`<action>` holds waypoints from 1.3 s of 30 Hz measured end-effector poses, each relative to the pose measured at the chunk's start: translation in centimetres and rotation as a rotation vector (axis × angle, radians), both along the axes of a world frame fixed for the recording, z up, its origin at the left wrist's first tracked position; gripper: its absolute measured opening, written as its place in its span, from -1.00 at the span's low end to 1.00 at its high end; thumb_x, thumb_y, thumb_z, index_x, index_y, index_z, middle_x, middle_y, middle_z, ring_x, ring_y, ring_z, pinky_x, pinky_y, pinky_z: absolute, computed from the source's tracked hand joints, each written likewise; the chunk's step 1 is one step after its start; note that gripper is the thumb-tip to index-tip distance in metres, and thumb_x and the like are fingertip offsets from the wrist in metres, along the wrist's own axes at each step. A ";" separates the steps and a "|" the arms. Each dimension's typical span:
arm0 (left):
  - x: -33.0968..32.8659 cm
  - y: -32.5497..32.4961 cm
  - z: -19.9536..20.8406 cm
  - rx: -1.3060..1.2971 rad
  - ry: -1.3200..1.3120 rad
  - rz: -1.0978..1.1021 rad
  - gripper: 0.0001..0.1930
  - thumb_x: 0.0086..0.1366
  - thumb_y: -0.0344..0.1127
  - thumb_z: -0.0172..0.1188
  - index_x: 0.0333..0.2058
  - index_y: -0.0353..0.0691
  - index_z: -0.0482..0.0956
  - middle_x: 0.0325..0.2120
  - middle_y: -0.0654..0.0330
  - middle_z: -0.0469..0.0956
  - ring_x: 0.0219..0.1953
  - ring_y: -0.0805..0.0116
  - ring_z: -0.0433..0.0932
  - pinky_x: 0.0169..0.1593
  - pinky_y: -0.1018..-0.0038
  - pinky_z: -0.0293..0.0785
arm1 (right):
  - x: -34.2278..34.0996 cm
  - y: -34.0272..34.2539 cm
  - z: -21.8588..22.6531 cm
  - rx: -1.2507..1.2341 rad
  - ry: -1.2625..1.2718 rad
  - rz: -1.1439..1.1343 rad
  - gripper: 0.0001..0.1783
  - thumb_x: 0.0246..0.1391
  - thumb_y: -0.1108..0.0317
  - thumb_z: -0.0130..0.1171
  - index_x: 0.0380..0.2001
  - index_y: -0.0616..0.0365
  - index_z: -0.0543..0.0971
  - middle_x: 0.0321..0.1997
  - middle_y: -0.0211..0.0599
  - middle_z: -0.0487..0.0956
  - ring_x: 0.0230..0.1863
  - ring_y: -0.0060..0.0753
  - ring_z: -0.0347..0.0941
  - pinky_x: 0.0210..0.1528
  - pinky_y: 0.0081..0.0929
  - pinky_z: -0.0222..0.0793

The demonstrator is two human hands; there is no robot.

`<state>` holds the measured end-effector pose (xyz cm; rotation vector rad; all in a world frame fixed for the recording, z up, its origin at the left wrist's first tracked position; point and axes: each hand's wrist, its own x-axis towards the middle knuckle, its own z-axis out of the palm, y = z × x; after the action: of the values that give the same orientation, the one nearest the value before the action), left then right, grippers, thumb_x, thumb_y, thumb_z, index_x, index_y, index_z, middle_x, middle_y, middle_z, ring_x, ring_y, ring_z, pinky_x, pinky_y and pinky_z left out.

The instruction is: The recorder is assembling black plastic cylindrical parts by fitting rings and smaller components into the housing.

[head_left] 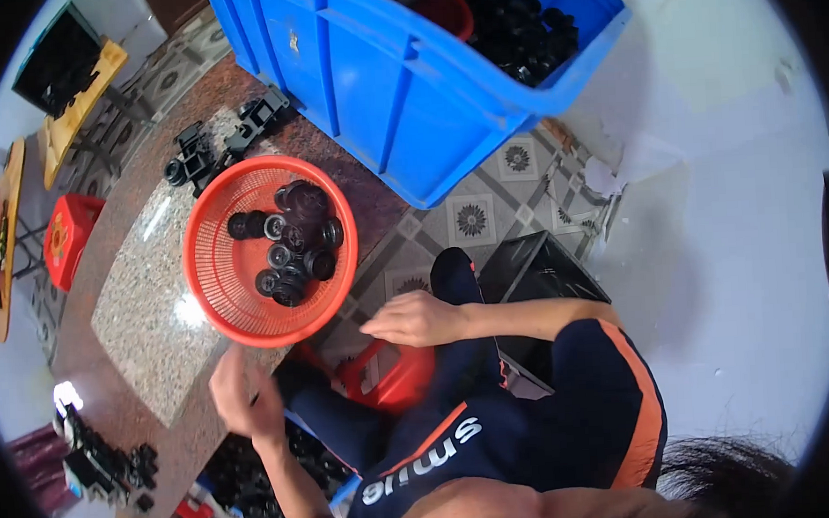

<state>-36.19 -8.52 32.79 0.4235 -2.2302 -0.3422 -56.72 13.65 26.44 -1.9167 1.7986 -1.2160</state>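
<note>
Two hands point(246, 394) point(418, 319) near one red basket point(216, 269)

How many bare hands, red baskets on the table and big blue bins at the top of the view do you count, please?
Bare hands: 2 (left hand, right hand)
Red basket on the table: 1
Big blue bin at the top: 1
Total: 4

We can pass over the tabletop point(136, 316) at left, while the red basket point(216, 269) and, upper centre, the blue crate point(349, 84) obstruct.
</note>
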 end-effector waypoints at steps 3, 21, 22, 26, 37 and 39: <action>-7.3 -0.2 2.8 0.146 -0.061 -0.106 -0.75 0.11 -0.57 0.27 -0.19 -0.32 0.59 -0.29 0.02 0.62 -0.27 0.07 0.60 -0.16 0.34 0.51 | -1.9 6.0 0.9 0.129 0.189 -0.041 -0.75 0.02 0.36 0.22 -0.18 0.10 0.56 -0.33 -0.32 0.55 -0.33 -0.26 0.52 -0.23 -0.37 0.46; -40.0 -16.2 -23.7 0.959 0.088 -0.348 -0.58 0.17 -0.23 0.21 0.01 -0.17 0.45 -0.12 0.11 0.55 -0.04 0.13 0.51 -0.01 0.11 0.44 | -7.8 42.4 0.2 1.022 -0.064 -0.875 -0.76 0.08 0.25 0.16 -0.18 0.05 0.57 -0.32 -0.20 0.58 -0.24 -0.09 0.55 -0.18 -0.17 0.49; -36.3 -15.7 -21.4 0.983 0.137 -0.289 -0.60 0.18 -0.24 0.20 0.00 -0.18 0.46 -0.13 0.11 0.56 -0.05 0.14 0.52 -0.02 0.11 0.46 | -7.8 42.0 0.5 1.000 -0.054 -0.867 -0.76 0.07 0.26 0.17 -0.18 0.04 0.57 -0.32 -0.21 0.58 -0.24 -0.10 0.55 -0.19 -0.19 0.49; -33.2 -19.7 -4.6 0.923 0.423 0.028 -0.67 0.20 -0.28 0.15 -0.05 -0.23 0.49 -0.17 0.13 0.58 -0.09 0.19 0.55 -0.07 0.10 0.52 | -12.4 34.8 4.0 0.691 -0.003 -0.586 -0.76 0.06 0.30 0.19 -0.17 0.01 0.57 -0.32 -0.23 0.58 -0.25 -0.12 0.55 -0.20 -0.23 0.49; -23.4 -10.8 9.4 1.900 0.743 -0.342 -0.48 0.19 -0.12 0.10 0.12 -0.18 0.46 0.01 -0.01 0.54 0.05 -0.08 0.52 0.19 0.00 0.36 | -12.6 0.6 16.2 -0.063 -0.402 -0.144 -0.69 0.17 0.33 0.17 -0.04 0.22 0.54 -0.06 -0.12 0.58 -0.09 -0.18 0.55 -0.08 -0.30 0.48; -21.0 -10.6 8.9 1.862 0.691 -0.495 -0.45 0.17 -0.12 0.13 0.15 -0.16 0.44 0.01 0.01 0.54 0.04 -0.09 0.52 0.19 -0.04 0.35 | -11.5 -6.8 19.6 -0.283 -0.430 -0.333 -0.60 0.20 0.28 0.17 0.03 0.27 0.49 -0.10 -0.06 0.56 -0.19 -0.26 0.56 -0.16 -0.33 0.49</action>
<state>-57.17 -19.15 41.66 0.4872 -0.7180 -2.3564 -68.26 6.89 46.09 -1.3522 1.8212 -1.9119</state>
